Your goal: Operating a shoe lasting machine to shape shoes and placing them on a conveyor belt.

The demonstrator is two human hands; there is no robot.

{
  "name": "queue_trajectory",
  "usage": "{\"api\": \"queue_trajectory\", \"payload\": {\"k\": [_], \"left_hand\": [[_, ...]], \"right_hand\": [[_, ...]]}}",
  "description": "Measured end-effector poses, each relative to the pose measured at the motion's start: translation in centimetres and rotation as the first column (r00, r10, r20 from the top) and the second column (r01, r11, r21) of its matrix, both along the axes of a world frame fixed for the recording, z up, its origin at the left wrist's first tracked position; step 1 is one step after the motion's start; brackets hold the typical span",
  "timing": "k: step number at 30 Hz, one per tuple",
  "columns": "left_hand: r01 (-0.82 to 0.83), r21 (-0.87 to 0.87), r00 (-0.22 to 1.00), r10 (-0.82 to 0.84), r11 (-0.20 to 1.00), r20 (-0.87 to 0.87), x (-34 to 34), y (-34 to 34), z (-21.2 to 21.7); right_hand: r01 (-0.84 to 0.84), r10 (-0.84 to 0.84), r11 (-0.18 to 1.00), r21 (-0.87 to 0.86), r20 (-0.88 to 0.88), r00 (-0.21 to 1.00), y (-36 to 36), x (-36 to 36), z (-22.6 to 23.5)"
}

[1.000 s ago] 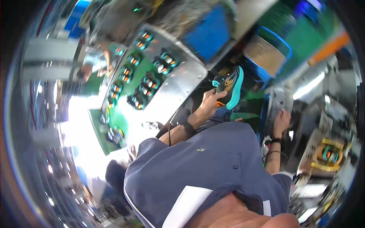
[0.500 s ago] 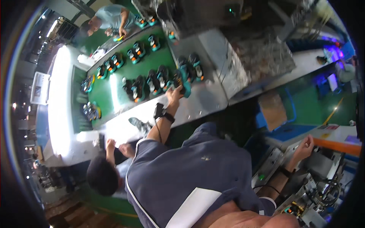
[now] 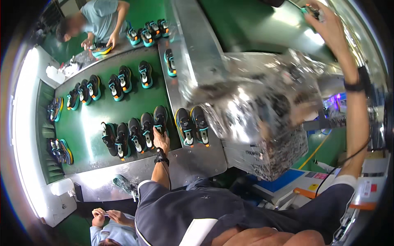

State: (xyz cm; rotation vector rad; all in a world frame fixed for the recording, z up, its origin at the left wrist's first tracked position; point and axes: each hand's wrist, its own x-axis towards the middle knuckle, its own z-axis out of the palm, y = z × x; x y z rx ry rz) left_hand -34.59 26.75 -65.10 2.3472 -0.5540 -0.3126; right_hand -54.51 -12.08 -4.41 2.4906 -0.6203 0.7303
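Note:
A black sneaker [image 3: 160, 116] with a teal and orange sole stands at the right end of a near row on the green conveyor belt [image 3: 139, 94]. My left hand [image 3: 161, 140] has its fingers closed at the heel of this sneaker. Beside it in the row are several like sneakers [image 3: 135, 133]. Two more sneakers [image 3: 192, 126] stand just right of my left hand, on the metal edge. My right hand [image 3: 330, 30] is raised at the upper right, its fingers around a small-looking dark and teal shoe [image 3: 312, 12], partly cut off by the frame.
A foil-wrapped machine housing [image 3: 262, 106] stands between my arms. Across the belt, a person [image 3: 102, 20] handles a shoe; another person [image 3: 113, 223] sits at the lower left. More sneakers [image 3: 84, 91] stand in a far row. A grey shoe [image 3: 124, 184] lies on the near metal ledge.
My view has shifted. The sneaker at my left hand has come from beside the metal strip to the row's end. My right hand has risen from the lower right to the dark and teal shoe.

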Motion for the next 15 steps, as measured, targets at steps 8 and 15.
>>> {"api": "queue_trajectory", "payload": {"k": [8,15], "left_hand": [[-0.139,0.074,0.990,0.136,0.988,0.036,-2.1,2.4,-0.7],[0.027,0.079,0.995,-0.034,0.997,0.090,0.1,1.0,-5.4]], "right_hand": [[0.080,0.001,0.964,0.254,-0.305,0.952,-0.8,24.1,-5.6],[0.075,-0.216,0.741,0.668,0.130,0.968,-0.2,10.2,-3.0]]}}
